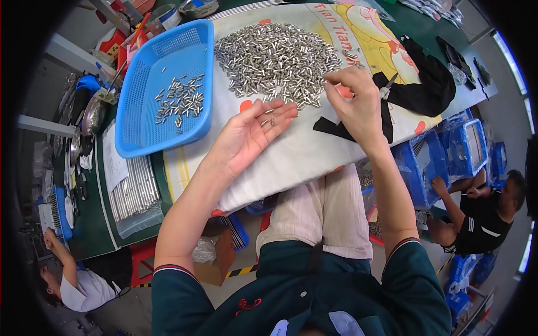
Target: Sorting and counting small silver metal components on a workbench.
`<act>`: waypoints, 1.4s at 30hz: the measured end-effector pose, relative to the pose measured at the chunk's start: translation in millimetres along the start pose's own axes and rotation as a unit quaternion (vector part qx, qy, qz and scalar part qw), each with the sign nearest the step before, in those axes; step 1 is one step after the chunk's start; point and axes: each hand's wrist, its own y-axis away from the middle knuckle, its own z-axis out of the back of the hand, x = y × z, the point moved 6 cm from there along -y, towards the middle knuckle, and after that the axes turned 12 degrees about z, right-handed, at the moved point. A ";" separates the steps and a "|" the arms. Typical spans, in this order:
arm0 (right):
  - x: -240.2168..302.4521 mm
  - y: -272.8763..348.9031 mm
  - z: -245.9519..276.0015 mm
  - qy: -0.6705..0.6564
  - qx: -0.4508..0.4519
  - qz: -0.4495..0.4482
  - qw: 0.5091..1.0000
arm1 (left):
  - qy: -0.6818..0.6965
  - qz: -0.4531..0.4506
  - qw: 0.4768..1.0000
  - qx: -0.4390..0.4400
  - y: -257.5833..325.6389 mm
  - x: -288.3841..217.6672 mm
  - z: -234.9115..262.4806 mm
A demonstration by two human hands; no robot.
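A large heap of small silvery metal pins [274, 56] lies spread on a cloth printed with cartoon figures [269, 159]. Just in front of the heap, my left hand [246, 131] is turned palm up, its fingers slightly curled, with a few of the metal pins resting on them. At the heap's right edge, my right hand [358, 98] has its thumb and forefinger brought together; anything between them is too small to make out. A blue perforated plastic basket [129, 123] stands left of the heap, with a smaller pile of the same pins inside.
Right of my right hand lie black fabric [428, 84] and a pair of scissors [389, 84]. Bagged metal rods [134, 193] rest on the green table beyond the basket. Blue crates [420, 165] and a seated person [487, 213] are at the right; another person [84, 285] sits lower left.
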 end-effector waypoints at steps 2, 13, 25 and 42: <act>27.6 6.3 -14.4 -0.073 0.041 0.025 0.996 | 0.017 0.012 1.000 0.014 -2.4 2.1 -5.8; 53.3 11.9 -42.6 -0.158 0.067 0.038 0.984 | -0.071 -0.002 0.997 -0.017 0.8 5.3 -6.0; 26.7 25.3 -52.2 -0.408 0.106 -0.207 0.883 | -0.181 0.029 0.982 -0.049 -0.3 6.7 3.0; 32.2 21.7 -53.9 -0.349 0.097 -0.185 0.914 | -0.222 -0.002 0.972 -0.077 1.1 4.2 7.1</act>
